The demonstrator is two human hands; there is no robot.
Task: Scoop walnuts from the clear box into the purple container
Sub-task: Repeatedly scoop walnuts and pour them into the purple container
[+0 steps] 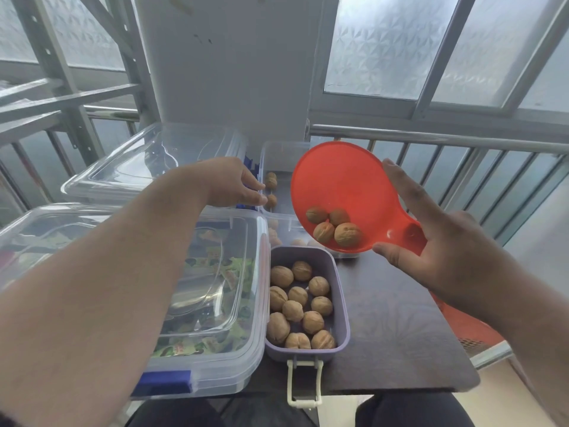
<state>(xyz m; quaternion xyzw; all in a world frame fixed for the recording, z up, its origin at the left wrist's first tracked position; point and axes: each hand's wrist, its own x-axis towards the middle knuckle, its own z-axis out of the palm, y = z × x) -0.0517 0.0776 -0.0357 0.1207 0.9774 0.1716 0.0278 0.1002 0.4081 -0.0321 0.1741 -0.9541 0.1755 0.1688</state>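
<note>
Scoop [348, 192]: smooth red plastic, round shallow bowl with a short handle; held in the right centre of the frame, long axis running from upper left (bowl) to lower right (handle), bowl tipped toward the viewer.
Scooped walnuts [334, 228]: four tan, wrinkled, roundish shells lying at the low edge of the bowl, near the handle.
Right hand [446, 241]: wraps the handle, thumb under the bowl's lower rim, index finger laid straight along its right rim.
Purple container [338, 291]: matte lilac plastic, rounded rectangle, long axis running away from the viewer; lower centre, below the scoop, holding about a dozen walnuts [300, 306]; cream latch [304, 383] hanging at its near end.
Clear box [278, 155]: transparent plastic, upper centre behind the purple container, a few walnuts inside.
Left hand [237, 183]: fingers straight and together, tips touching the clear box's left wall.
Lidded box [215, 303]: clear, blue clip, left of the purple container, green wrapped sweets inside.
Table [400, 318]: dark, faintly patterned surface.
</note>
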